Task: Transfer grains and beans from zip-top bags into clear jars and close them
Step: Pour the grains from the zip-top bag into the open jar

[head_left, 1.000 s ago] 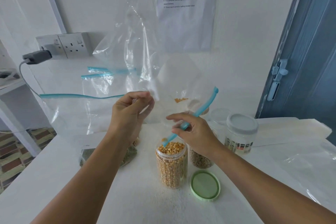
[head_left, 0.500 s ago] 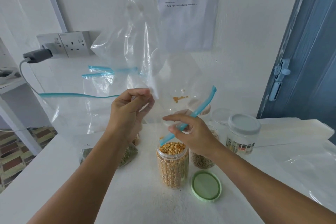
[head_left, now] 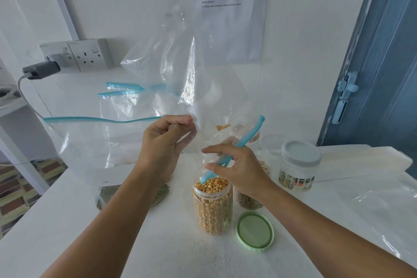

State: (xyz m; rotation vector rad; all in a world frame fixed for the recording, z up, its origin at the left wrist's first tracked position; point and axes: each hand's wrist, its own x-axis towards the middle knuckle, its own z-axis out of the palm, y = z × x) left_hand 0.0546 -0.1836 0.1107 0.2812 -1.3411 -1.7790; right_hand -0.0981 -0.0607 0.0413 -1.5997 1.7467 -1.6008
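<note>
I've got the zip-top bag upended over the open jar of yellow split peas. My left hand has its grip pinched on the plastic at mid-bag. My right hand has its grip curled around the blue zip strip at the bag mouth, just above the jar rim. A few peas are stuck inside the bag. The green lid lies on the counter, just right of the jar.
</note>
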